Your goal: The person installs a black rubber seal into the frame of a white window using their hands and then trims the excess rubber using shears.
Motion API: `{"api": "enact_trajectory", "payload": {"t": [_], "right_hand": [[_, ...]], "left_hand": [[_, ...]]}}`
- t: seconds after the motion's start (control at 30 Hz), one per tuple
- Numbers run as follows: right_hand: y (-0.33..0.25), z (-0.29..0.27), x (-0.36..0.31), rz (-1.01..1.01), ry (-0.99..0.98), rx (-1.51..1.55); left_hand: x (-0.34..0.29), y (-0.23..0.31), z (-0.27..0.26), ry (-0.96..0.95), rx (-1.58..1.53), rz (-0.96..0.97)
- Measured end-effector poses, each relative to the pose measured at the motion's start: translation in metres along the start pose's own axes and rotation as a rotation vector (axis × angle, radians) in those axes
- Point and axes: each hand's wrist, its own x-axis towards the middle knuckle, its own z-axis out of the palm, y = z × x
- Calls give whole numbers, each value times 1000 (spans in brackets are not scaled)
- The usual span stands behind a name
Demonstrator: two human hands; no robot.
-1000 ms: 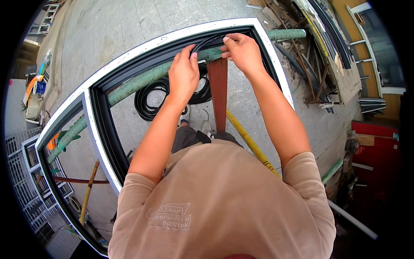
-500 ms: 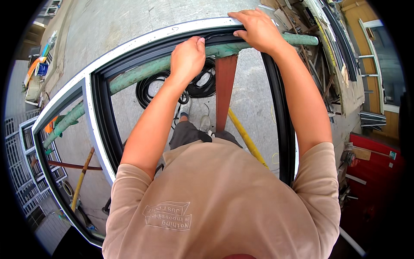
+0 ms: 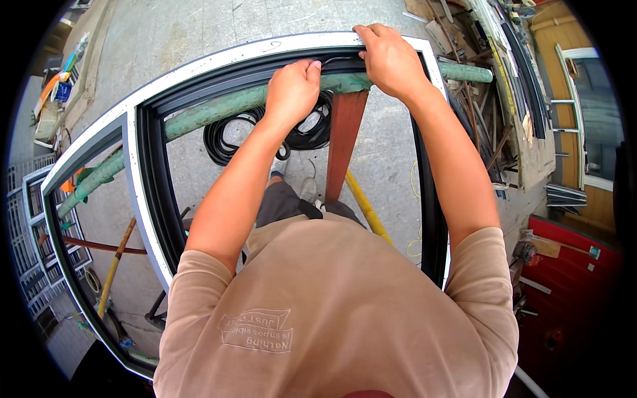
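In the head view, the black strip [image 3: 342,58] lies at 12 o'clock, its long axis along the white frame [image 3: 232,58], roughly 9 to 3. The left hand [image 3: 295,85] seems to pinch its near end; the right hand [image 3: 393,58] straddles the edge, equally close, its grip unclear. The frame's corner sits just past it, toward 2; the green pipe [image 3: 219,118] runs close below, toward 6, with the frame's opening beyond.

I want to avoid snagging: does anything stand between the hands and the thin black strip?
Nothing visible does. The black strip runs between the left hand and right hand, along the white-edged frame.
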Motion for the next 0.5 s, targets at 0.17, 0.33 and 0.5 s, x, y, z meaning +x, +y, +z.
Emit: {"api": "enact_trajectory", "payload": {"t": [0.17,0.33,0.5], "right_hand": [[-9,2,5,-107,-16,86],[-18,17,4,-133,121,16],[-15,28,-1,-174,214,29]], "left_hand": [[-2,0,3,51,2,2],[2,-6,5,47,-21,9],[2,-6,8,50,-45,30]]}}
